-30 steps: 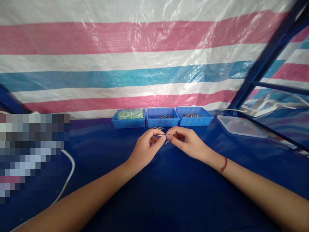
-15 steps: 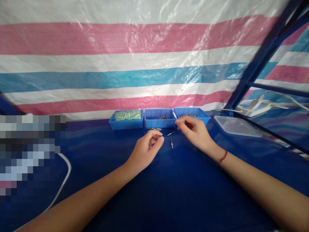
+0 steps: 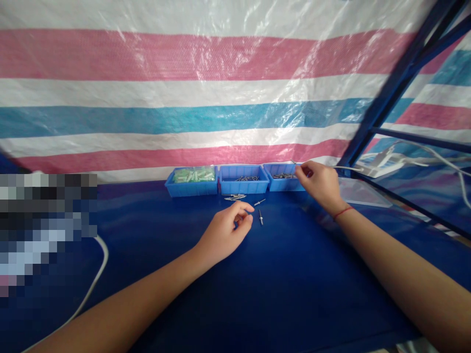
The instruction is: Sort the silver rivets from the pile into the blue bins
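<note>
A: Where's the thin metal pin?
B: Upper R of ctr, pinched btwn thumb & fingertips of the R hand, one end poking out past the tips.
A: What's by that hand?
B: The R bin, w/ dark metal pcs inside. Hand overlaps its R end in view; can't tell if touching.
A: And the L hand?
B: Abt mid-frame, thumb & index slightly apart, narrow gap. Two loose pins lie just R of its fingertips; small pin cluster just above.
A: Other bins?
B: Mid bin has metal pins, L bin green-white pcs. All in a row, ctr.
A: Rest?
B: Blue table lower half, striped sheet across top, white cable lower L.
</note>
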Demonstrator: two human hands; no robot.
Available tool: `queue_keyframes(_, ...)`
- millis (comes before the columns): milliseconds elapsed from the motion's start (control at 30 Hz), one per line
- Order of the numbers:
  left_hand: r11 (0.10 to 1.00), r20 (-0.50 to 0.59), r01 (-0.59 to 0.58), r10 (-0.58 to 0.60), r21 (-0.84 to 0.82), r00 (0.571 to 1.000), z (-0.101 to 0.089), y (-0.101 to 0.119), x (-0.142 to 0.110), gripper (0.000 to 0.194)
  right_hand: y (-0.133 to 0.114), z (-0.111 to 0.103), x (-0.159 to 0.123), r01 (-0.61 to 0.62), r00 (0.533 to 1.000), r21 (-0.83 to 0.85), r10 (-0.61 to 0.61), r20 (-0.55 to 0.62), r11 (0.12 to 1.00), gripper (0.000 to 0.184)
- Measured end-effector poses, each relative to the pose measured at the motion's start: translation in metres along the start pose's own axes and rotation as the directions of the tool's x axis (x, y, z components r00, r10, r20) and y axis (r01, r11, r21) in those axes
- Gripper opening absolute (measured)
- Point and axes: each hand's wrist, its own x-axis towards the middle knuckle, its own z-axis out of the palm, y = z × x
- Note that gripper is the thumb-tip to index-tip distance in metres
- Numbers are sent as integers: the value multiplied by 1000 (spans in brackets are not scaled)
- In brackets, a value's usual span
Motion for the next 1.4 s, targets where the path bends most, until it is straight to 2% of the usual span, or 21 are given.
queue_keyframes(300, 998, 55, -40, 37, 52, 998, 2, -1, -1, 15, 10, 6, 2, -65, 998, -21, 65, -14, 998, 28)
queue_keyframes(533, 986, 64, -109, 102, 127, 993, 3, -1, -1, 15, 10, 6, 1, -70, 996, -106, 75, 41, 992, 34)
queue_keyframes(667, 960, 64, -111, 97, 257, 993, 3, -4, 0, 19, 3, -1, 2, -55, 997, -121, 60, 39, 991, 35)
queue_keyframes(800, 843, 210, -280, 203, 460, 956, 5, -3, 0, 27, -13, -6, -2, 103, 992, -69, -98, 83, 992, 32)
queue_keyframes(900, 780, 295, -378, 257, 499, 920, 5, -2, 1, 29, -31, -8, -9, 280, 944, 50, -284, 166, 959, 29)
queue_keyframes(1033, 775, 310, -374, 240, 509, 920, 4, -2, 2, 30, -51, -12, -21, 401, 858, 195, -442, 261, 895, 29)
queue_keyframes(1100, 795, 283, -345, 227, 499, 932, 5, -2, 2, 26, -57, -14, -27, 418, 839, 250, -477, 262, 873, 28)
queue_keyframes(1233, 856, 208, -251, 173, 452, 963, 5, -5, 2, 20, -66, -15, -36, 340, 860, 410, -456, 230, 847, 22)
queue_keyframes(1333, 896, 163, -216, 164, 388, 973, 5, -7, 2, 15, -73, -12, -44, 198, 893, 543, -379, 244, 816, 16)
queue_keyframes(1400, 926, 92, -189, 168, 326, 981, 4, -8, 2, 12, -77, -9, -48, 102, 905, 606, -327, 273, 789, 18)
